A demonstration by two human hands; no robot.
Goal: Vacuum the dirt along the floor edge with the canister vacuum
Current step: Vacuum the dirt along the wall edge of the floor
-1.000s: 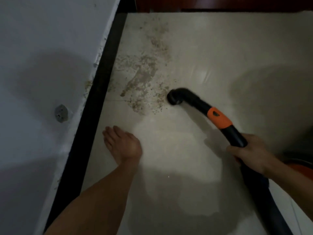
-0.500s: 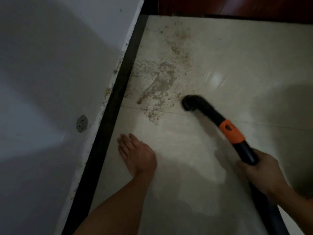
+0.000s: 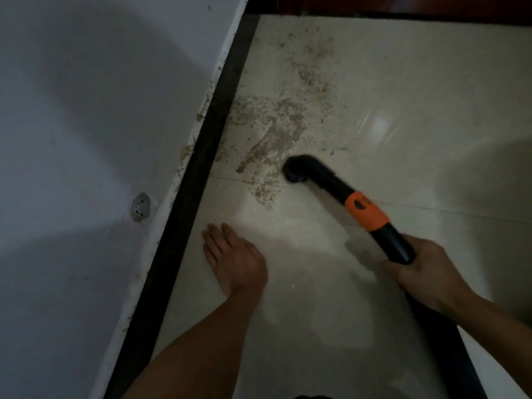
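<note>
Head view, looking down: my right hand [image 3: 423,272] is wrapped round the black vacuum tube [image 3: 400,246], fingers clenched on it just below the orange collar [image 3: 365,210]. My left hand [image 3: 233,257] lies flat on the tiled floor [image 3: 403,96], fingers straight and released, holding nothing, pointing to about eleven o'clock.

The tube's long axis runs from my right hand at four o'clock up to the elbow nozzle [image 3: 296,168] at ten o'clock. The nozzle mouth is down on the tile, touching the right edge of the dirt patch [image 3: 276,133]. So the dirt lies at ten to eleven o'clock from the nozzle, between it and the black skirting strip [image 3: 201,174] at the foot of the wall [image 3: 86,110]. A thinner trail carries on toward twelve o'clock. My right hand does the work; my left is nearer the strip but well short of the dirt.

I judge the next push goes along the tube's own line, toward ten o'clock, into the thickest part.

Count: one nozzle, one tube, one orange collar, one main dirt patch plus its trail, some crumbs on the strip's top edge, one small grey fitting [image 3: 140,207] on the wall, two hands.
</note>
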